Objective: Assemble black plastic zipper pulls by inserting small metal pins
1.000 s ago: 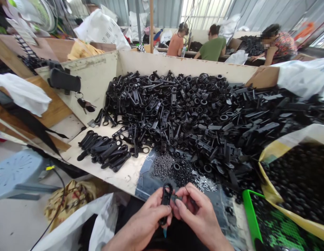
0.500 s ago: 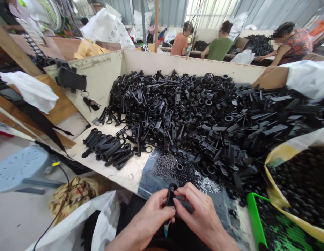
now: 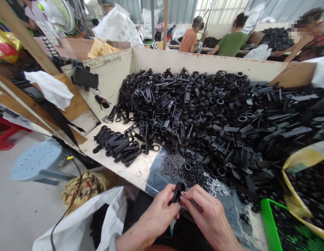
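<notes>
My left hand [image 3: 162, 209] is closed around a black plastic handle part [image 3: 179, 188] with a ring-shaped end pointing up and away from me. Close beside that ring, my right hand [image 3: 204, 209] has thumb and fingertips pinched together; whatever they hold is too small to name. Just beyond my hands lie small dark pins [image 3: 174, 165], a black ring [image 3: 187, 167] and a scatter of silver pins [image 3: 219, 186]. To the left, similar black handle parts [image 3: 117, 144] rest in rows on the pale board.
A large heap of black plastic parts [image 3: 177, 104] fills the bench against its back wall [image 3: 204, 65]. At right are a green tray [image 3: 269, 223] and a yellow-edged sack [image 3: 290, 174]. A white sack [image 3: 80, 223] and blue stool [image 3: 36, 158] stand left. Several people work beyond.
The view has turned left, so the bench appears shifted right. My right fingertips have drawn together beside the ring end; my left hand keeps its hold on the handle part.
</notes>
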The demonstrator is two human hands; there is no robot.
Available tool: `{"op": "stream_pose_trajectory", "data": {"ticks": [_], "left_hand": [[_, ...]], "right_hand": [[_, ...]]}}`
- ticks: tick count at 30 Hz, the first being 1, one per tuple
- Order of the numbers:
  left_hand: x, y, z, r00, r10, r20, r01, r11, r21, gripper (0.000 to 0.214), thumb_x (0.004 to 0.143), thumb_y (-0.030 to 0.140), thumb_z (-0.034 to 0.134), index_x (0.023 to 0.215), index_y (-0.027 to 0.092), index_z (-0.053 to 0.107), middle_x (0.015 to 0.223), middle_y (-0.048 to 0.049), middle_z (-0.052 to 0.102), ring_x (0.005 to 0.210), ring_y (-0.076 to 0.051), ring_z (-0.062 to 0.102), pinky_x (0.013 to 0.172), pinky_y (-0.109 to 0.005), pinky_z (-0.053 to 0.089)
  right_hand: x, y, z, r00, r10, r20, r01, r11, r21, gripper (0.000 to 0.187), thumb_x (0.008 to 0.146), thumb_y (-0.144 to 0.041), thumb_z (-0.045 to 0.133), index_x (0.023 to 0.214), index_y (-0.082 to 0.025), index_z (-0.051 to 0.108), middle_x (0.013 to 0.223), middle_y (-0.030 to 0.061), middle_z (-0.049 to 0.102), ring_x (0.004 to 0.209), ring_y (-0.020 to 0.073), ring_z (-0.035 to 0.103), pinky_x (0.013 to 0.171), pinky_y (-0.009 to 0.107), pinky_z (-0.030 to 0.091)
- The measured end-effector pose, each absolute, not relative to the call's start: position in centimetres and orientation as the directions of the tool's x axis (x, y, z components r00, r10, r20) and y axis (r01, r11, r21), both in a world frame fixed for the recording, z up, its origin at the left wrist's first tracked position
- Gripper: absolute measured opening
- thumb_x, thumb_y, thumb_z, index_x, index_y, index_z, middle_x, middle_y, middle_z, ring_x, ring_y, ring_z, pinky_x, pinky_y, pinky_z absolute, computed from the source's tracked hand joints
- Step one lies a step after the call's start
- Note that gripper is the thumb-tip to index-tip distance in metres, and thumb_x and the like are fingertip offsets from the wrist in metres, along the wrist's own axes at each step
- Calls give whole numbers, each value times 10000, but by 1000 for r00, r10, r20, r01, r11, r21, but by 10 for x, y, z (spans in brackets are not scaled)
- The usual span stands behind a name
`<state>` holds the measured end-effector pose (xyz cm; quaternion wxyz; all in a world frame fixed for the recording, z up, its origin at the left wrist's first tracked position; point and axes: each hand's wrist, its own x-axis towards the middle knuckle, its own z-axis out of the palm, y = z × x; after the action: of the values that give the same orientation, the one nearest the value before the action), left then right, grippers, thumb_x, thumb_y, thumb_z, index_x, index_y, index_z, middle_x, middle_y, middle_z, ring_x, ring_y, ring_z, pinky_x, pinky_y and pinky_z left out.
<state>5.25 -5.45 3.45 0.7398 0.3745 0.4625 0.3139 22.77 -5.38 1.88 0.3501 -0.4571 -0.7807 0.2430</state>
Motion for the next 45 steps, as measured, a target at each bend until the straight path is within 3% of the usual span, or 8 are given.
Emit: {"op": "stream_pose_trajectory", "data": {"ticks": [4,8,22,27,30,34,39,45], "left_hand": [[51,-53,36,402,807,-433,-107,511,853,245,761,120,527,983,190,602,870,2,592,758,-138,507,697,-255,421],[50,-51,30,399,821,-409,-70,472,879,173,859,226,588,1019,174,630,870,-5,615,676,-116,469,618,-227,388],[47,-50,8,342,861,-376,-34,411,911,338,885,447,700,1087,178,732,766,12,618,535,-90,364,501,-214,301],[46,-46,5,383,842,-379,-48,428,902,377,940,463,633,1144,152,695,718,21,607,515,-78,343,498,-218,271],[44,-45,5,401,834,-380,-74,443,894,408,938,480,639,1153,136,681,755,-11,660,509,-73,357,504,-227,259],[44,-44,5,390,837,-383,-95,450,888,411,936,480,651,1141,123,662,766,-20,671,514,-66,347,518,-233,251],[44,-46,5,393,830,-395,-97,465,880,398,945,474,640,1135,124,655,756,-14,658,524,-67,345,518,-237,239],[45,-45,3,389,830,-400,-123,477,870,459,923,517,658,1155,122,636,745,-8,645,524,-67,334,514,-240,223]], "right_hand": [[225,-57,18,-314,881,353,537,472,-700,200,1045,-200,514,909,-229,658,797,30,673,674,152,676,599,224,521],[223,-60,19,-290,875,387,545,484,-685,174,1025,-174,536,916,-222,662,776,21,673,653,147,670,599,227,512],[222,-65,17,-309,909,279,607,414,-678,218,1049,-199,485,1004,-221,697,845,44,684,702,175,683,641,257,526],[233,-66,29,-287,933,215,561,346,-752,277,1069,-233,454,1266,-248,649,922,44,681,775,169,703,680,231,562],[245,-71,30,-295,932,211,620,355,-700,347,1058,-210,429,1357,-267,596,1003,61,701,862,189,729,743,240,588],[249,-77,18,-408,900,155,657,407,-634,413,1009,-121,373,1320,-266,603,952,53,733,750,191,752,645,234,592],[240,-76,9,-426,898,112,679,399,-616,365,1003,-116,372,1229,-267,615,911,37,761,748,194,768,650,225,573],[235,-74,13,-443,888,123,755,443,-484,378,996,-96,329,1159,-222,646,779,24,718,602,194,737,511,248,498]]}}
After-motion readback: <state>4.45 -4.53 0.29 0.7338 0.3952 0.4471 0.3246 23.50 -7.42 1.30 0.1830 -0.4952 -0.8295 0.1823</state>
